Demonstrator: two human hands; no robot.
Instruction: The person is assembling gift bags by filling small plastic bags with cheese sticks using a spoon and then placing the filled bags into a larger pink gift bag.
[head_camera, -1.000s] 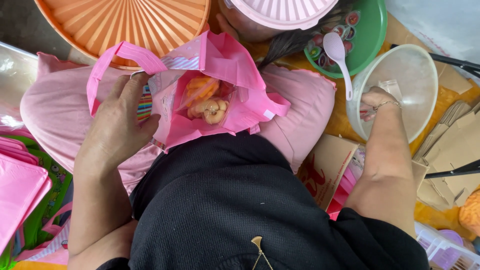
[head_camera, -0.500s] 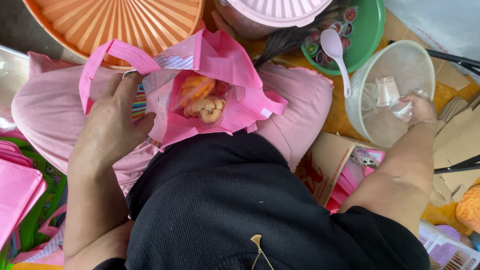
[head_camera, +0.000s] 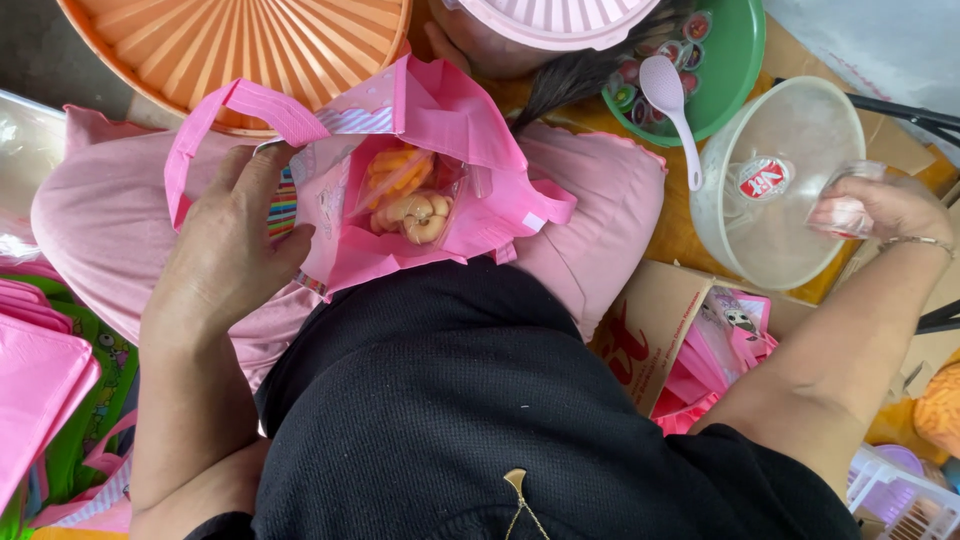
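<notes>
Left hand (head_camera: 225, 265) is on the pink bag (head_camera: 420, 170), fingers spread wide, holding its near edge open on the person's lap. Inside sit clear packets of orange and tan snacks (head_camera: 410, 195). Out to the right, the right hand (head_camera: 880, 210) has its fingers closed around what looks like a small clear packet (head_camera: 845, 205), blurred, right at the rim of the clear plastic tub (head_camera: 770, 185). A pale pink spoon (head_camera: 675, 105) lies between the tub and a green plate (head_camera: 735, 65). An orange lid (head_camera: 240, 40) sits beyond the bag
</notes>
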